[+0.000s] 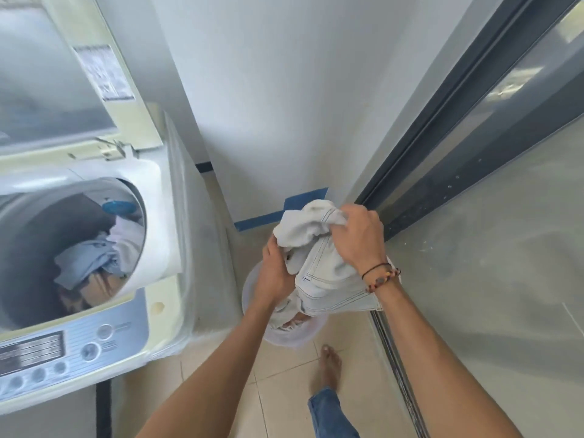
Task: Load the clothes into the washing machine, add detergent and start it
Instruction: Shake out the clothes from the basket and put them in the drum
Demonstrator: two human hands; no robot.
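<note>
A top-loading washing machine [164, 298] stands at the left with its lid [57, 67] raised. Its drum holds several clothes [91, 263], light blue, white and dark. On the floor to the right sits a translucent laundry basket [284, 338]. Above the basket hangs a bundle of pale, stitched denim clothes [319, 270]. My right hand [360, 238] grips the bundle's top, a beaded bracelet on its wrist. From the left side my left hand [275, 270] holds the bundle lower down, its fingers hidden in the cloth.
The control panel [47, 352] with buttons runs along the machine's front. A white wall is ahead. A glass sliding door [493, 216] with a dark frame runs along the right. My bare foot [328, 368] stands on the tiled floor beside the basket.
</note>
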